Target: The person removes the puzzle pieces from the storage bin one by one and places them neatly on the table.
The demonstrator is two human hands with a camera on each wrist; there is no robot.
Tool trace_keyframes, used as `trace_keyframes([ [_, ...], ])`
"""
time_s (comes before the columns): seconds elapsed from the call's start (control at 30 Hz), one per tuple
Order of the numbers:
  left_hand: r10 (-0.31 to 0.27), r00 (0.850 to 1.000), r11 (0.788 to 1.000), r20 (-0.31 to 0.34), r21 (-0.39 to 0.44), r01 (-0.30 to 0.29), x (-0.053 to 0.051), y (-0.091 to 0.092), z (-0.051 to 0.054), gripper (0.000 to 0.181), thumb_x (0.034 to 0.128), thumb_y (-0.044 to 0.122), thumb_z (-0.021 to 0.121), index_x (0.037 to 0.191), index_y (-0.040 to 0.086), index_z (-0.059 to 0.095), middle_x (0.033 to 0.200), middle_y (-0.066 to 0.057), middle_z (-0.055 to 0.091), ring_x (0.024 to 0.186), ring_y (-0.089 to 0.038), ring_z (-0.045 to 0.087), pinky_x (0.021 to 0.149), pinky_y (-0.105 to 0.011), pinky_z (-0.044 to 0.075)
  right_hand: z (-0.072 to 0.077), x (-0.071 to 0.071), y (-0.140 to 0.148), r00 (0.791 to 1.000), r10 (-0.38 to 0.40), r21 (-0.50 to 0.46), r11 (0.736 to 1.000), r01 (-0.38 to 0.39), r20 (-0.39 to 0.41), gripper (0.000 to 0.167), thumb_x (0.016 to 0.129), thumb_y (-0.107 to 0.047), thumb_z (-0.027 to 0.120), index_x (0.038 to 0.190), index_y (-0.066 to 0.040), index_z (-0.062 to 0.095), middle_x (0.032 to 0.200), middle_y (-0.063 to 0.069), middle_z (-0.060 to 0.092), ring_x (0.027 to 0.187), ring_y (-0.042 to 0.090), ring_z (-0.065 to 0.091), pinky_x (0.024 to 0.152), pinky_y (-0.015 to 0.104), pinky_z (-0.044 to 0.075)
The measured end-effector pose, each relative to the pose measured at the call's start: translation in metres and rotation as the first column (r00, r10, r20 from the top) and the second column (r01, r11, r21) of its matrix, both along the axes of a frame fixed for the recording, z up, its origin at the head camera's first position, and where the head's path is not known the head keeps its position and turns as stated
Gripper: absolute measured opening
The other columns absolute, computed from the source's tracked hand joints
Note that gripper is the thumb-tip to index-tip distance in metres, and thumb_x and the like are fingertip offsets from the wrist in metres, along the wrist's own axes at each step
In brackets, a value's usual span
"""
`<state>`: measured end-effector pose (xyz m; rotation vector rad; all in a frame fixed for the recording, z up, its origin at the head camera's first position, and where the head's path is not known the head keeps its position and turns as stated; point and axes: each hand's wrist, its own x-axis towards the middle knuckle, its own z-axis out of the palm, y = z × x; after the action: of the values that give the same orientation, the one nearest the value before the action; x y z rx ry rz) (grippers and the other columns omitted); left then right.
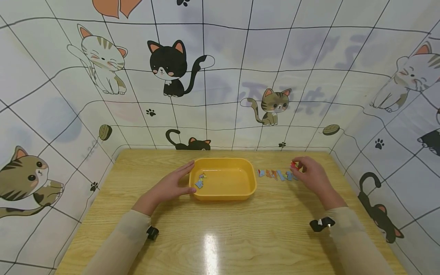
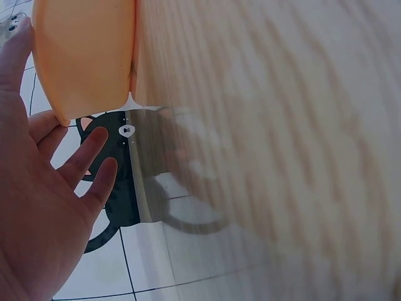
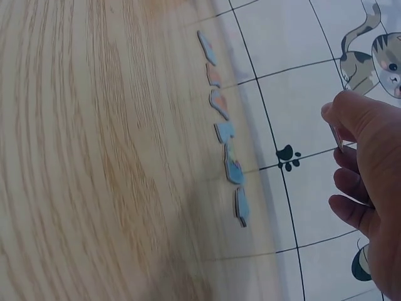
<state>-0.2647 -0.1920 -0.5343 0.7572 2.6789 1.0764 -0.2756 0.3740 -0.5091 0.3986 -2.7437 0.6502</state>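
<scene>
My left hand (image 1: 174, 185) rests against the left end of a yellow tray (image 1: 223, 198), its thumb at the near corner and its fingers towards the far one. In the left wrist view, two fingers of it stand away from the tray's side. A few small jigsaw puzzle pieces (image 1: 199, 184) lie inside the tray on the left. To the right, my right hand (image 1: 312, 175) pinches a red puzzle piece (image 1: 294, 165) between thumb and forefinger, above the table. Only the thin edge of that piece shows in the right wrist view. Several blue and orange puzzle pieces (image 3: 234, 172) lie below it.
The loose pieces form a row on the wooden table (image 1: 261, 229), right of the tray. Behind the table and at both sides hangs a white sheet (image 1: 220, 95) with printed cats and grid lines. Dark bands sit on both sleeves.
</scene>
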Motion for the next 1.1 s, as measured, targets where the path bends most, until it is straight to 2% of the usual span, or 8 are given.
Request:
trace_keyframes([
  [0.47, -0.012, 1.000, 1.000, -0.025, 0.015, 0.012, 0.002, 0.003, 0.001, 0.099, 0.0977, 0.043, 0.087, 0.175, 0.013, 0.033, 0.184, 0.002, 0.023, 0.168, -0.034, 0.024, 0.131, -0.065, 0.025, -0.009, 0.003, 0.026, 0.997, -0.080, -0.016, 0.997, 0.080, 0.020, 0.033, 0.101, -0.015, 0.083, 0.129, 0.001, 0.073, 0.100, 0.013, 0.068, 0.082, 0.026, 0.057, 0.066, 0.038, 0.046],
  [0.73, -0.009, 1.000, 1.000, -0.022, 0.012, 0.009, 0.002, 0.002, 0.002, 0.099, 0.0977, 0.043, 0.087, 0.175, 0.013, 0.033, 0.184, 0.001, 0.023, 0.167, -0.035, 0.024, 0.131, -0.065, 0.026, -0.013, 0.002, 0.036, 0.997, -0.076, -0.010, 0.997, 0.077, 0.027, 0.032, 0.100, -0.011, 0.083, 0.127, 0.003, 0.074, 0.097, 0.014, 0.067, 0.082, 0.028, 0.058, 0.067, 0.040, 0.046],
  [1.1, -0.006, 1.000, 1.000, -0.011, 0.006, 0.006, 0.002, 0.002, 0.002, 0.100, 0.0971, 0.044, 0.087, 0.175, 0.013, 0.033, 0.184, 0.004, 0.022, 0.168, -0.033, 0.024, 0.132, -0.064, 0.026, -0.026, 0.000, 0.045, 0.988, -0.114, -0.015, 0.993, 0.116, 0.106, 0.033, 0.103, -0.017, 0.080, 0.129, 0.003, 0.073, 0.099, 0.015, 0.068, 0.085, 0.030, 0.061, 0.068, 0.040, 0.047],
])
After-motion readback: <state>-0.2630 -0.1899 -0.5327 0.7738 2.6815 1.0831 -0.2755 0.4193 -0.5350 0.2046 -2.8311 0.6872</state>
